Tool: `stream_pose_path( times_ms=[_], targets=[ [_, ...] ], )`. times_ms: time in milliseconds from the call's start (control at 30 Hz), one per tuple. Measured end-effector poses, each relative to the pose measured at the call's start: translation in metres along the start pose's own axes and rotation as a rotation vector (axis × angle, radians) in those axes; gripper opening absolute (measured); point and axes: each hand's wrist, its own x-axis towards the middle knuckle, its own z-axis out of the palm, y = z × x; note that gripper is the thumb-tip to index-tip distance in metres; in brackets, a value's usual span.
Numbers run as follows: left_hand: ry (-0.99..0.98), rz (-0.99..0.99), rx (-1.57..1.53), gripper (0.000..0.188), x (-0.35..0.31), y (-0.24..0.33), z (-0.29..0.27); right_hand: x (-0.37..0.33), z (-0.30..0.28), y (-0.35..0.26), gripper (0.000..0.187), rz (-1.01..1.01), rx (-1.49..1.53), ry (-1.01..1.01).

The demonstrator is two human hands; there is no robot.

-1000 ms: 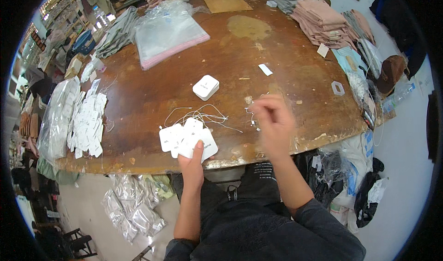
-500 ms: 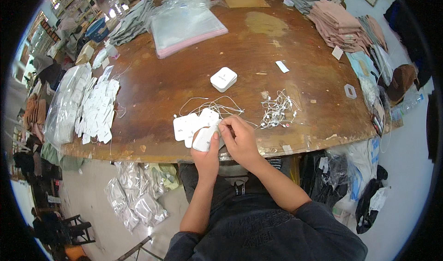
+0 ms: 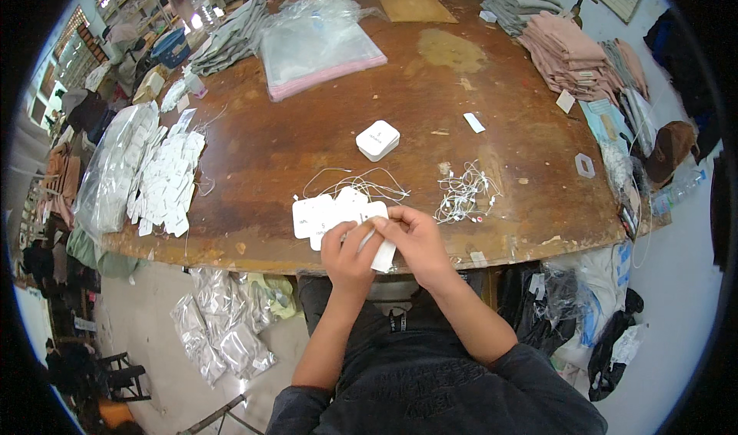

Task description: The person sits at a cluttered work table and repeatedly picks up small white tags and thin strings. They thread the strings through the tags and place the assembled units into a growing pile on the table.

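Note:
Near the table's front edge my two hands meet over white hang tags. My left hand [image 3: 350, 260] is closed, its curled fingers gripping a white hang tag [image 3: 383, 257] whose end shows below the fingertips. Pinched at the tag's upper part, my right hand [image 3: 423, 249] has thumb and forefinger together; any string end between them is hidden. Loose white tags [image 3: 310, 213] lie fanned out just beyond my left hand, with white hang-tag strings [image 3: 361, 179] behind them. A neat stack of rounded tags [image 3: 377, 140] stands farther back. Right of it lies a tangle of strings [image 3: 467, 192].
A heap of small white tags [image 3: 171, 181] and a clear plastic bag [image 3: 115, 170] occupy the table's left. Clear bags [image 3: 323, 58] lie at the back, near folded grey cloth [image 3: 229, 39]. Pink folded garments [image 3: 569, 54] are stacked at the back right.
The tag between my hands has turned from lying flat facing up to pointing down toward me. My left fingers have curled over it, and my right hand has shifted slightly right and nearer.

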Motion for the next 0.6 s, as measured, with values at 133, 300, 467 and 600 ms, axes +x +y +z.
stream_pose_path(
  times_ms=[133, 300, 467, 600],
  targets=[
    [-0.019, -0.084, -0.222, 0.023, -0.005, 0.005, 0.000, 0.038, -0.020, -0.012, 0.022, -0.396, -0.684, 0.443],
    [-0.177, -0.861, -0.797, 0.015, 0.001, 0.004, -0.003, 0.095, -0.051, -0.028, 0.024, -0.683, -0.745, 0.205],
    [-0.121, -1.123, -1.291, 0.029, 0.011, 0.004, -0.001, 0.128, -0.046, -0.030, 0.025, -0.687, -0.731, 0.190],
    [-0.110, -1.208, -1.393, 0.031, 0.009, 0.000, -0.008, 0.123, -0.039, -0.020, 0.026, -0.537, -0.961, 0.268]
  ],
)
